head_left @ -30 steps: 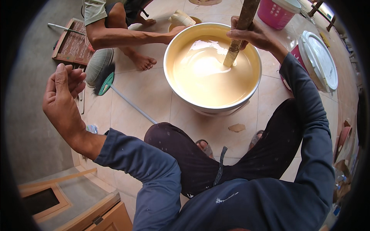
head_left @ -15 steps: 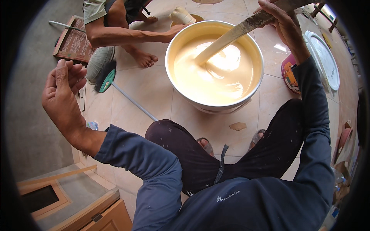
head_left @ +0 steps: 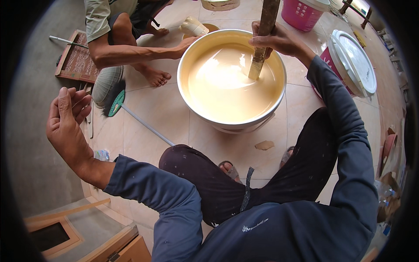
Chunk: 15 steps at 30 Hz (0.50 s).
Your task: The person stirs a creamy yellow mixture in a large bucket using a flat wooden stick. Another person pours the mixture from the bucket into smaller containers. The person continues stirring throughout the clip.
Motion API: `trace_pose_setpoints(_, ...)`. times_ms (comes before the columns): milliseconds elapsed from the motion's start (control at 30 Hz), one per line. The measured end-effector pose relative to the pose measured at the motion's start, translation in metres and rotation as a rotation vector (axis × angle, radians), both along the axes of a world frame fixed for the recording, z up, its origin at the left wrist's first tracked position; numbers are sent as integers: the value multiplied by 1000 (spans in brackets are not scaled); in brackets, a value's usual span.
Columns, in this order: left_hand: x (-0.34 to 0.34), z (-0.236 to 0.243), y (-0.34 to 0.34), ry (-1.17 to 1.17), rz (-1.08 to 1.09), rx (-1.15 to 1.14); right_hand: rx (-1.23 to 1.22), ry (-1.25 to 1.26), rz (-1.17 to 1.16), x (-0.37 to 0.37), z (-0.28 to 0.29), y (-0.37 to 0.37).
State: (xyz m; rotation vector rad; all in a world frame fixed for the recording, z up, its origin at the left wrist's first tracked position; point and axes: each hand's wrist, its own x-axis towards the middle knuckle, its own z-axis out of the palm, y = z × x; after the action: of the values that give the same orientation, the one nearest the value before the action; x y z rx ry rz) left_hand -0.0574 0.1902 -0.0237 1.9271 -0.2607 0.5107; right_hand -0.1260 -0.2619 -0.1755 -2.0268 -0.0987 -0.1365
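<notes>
My right hand (head_left: pixel 279 41) grips a flat wooden stick (head_left: pixel 257 65), held fairly upright, its lower end dipped in cream liquid (head_left: pixel 218 91) inside a large white bucket (head_left: pixel 231 124) on the tiled floor in front of me. Raised at the left, away from the bucket, my left hand (head_left: pixel 67 118) holds nothing; its fingers are loosely bent and apart. A co-worker's arm (head_left: pixel 131 56) reaches toward the bucket's left side, near a tan container (head_left: pixel 192 25) lying tilted in a yellowish bowl behind the bucket.
Pink buckets (head_left: pixel 301 13) stand at back right, a lidded one (head_left: pixel 338 72) nearer. A broom (head_left: pixel 118 102), woven hat (head_left: pixel 104 85) and brown board (head_left: pixel 74 61) lie at left. The co-worker's bare foot (head_left: pixel 155 76) is beside the bucket. A wooden panel (head_left: pixel 131 251) is at lower left.
The stick swung to a slant toward the upper right half a second ago and is now back upright, my right hand lower and further left. My left hand stays raised; the view shifted slightly.
</notes>
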Motion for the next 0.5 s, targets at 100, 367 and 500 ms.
trace_pose_setpoints(100,3,-3,1,-14,-3,-30,71,21,23,-9,2,-6)
trace_pose_setpoints(367,3,0,-8,-55,8,-7,314,-226,-104,-34,48,-17)
trace_pose_setpoints(500,0,4,-4,-29,60,49,315,-356,-159,-14,63,19)
